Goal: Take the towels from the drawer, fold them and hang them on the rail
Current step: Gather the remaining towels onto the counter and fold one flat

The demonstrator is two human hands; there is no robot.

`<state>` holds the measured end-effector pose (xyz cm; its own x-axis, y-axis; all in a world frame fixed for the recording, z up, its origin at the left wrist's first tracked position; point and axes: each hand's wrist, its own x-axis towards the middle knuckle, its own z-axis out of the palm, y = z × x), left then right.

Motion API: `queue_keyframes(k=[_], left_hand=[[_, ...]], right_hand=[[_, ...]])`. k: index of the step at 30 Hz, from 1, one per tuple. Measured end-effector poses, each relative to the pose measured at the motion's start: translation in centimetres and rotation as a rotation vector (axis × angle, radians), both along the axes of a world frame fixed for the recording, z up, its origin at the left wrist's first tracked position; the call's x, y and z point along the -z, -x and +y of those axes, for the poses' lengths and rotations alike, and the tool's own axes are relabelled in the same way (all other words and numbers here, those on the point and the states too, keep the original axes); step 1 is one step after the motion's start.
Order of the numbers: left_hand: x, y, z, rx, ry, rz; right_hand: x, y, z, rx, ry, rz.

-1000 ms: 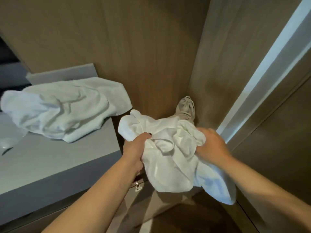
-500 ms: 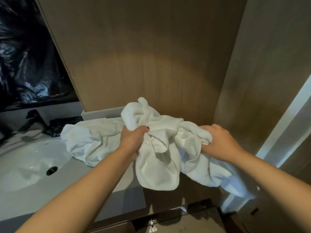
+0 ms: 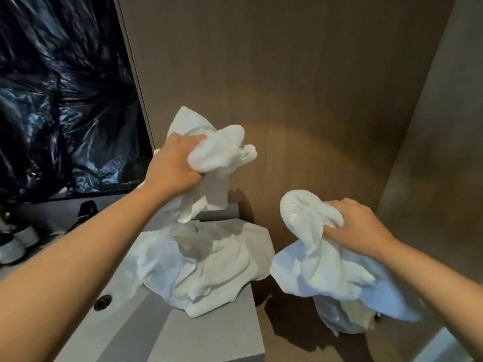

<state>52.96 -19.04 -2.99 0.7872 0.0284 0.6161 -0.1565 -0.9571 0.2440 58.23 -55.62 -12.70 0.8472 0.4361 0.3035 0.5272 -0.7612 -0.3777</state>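
Observation:
My left hand (image 3: 172, 165) grips a bunched white towel (image 3: 219, 152), raised above the grey counter (image 3: 209, 335); its loose end hangs down toward the counter. My right hand (image 3: 360, 226) grips a second crumpled white towel (image 3: 313, 265), lower and to the right, past the counter's right edge. A third white towel (image 3: 209, 270) lies in a rumpled heap on the counter between my arms. No drawer or rail is in view.
Wood-panelled walls (image 3: 313, 74) close in ahead and on the right. Black plastic sheeting (image 3: 65, 100) covers the upper left. A sink drain (image 3: 102, 302) and a dark tap (image 3: 86, 207) sit left of the heap. A pale object (image 3: 345, 320) on the floor is partly hidden.
The bundle that both hands held together has come apart into two towels. My left hand has risen up and to the left, my right hand has moved right. The view has tilted upward.

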Motion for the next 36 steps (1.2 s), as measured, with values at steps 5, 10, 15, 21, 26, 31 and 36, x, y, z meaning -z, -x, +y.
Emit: queue_keyframes(k=[5,10,15,21,26,31,36], left_hand=[[6.1,-2.5,3.8,-0.024,-0.278,0.084],[19.4,-3.7,6.5,0.02,-0.351,0.661],[23.5,-5.1,6.8,0.128,-0.287,0.793],[18.3,-5.1,10.1,0.35,0.311,0.779],[11.5,-4.5,11.3,0.469,1.012,0.495],[6.8,-5.0,11.1,0.55,1.343,0.392],[5.1,-4.9,12.1,0.38,1.433,0.086]], right_hand=[[0.4,-0.8,4.5,0.044,-0.071,0.007],[2.4,-1.6,7.8,0.08,-0.08,-0.038],[3.6,-1.8,10.4,0.067,-0.099,-0.001],[-1.2,-3.2,14.8,0.027,-0.075,-0.07],[-7.8,-3.6,20.1,-0.042,0.08,-0.24],[-10.0,-3.2,27.1,-0.152,0.198,-0.497],[-8.8,-4.1,30.4,-0.242,0.066,-0.521]])
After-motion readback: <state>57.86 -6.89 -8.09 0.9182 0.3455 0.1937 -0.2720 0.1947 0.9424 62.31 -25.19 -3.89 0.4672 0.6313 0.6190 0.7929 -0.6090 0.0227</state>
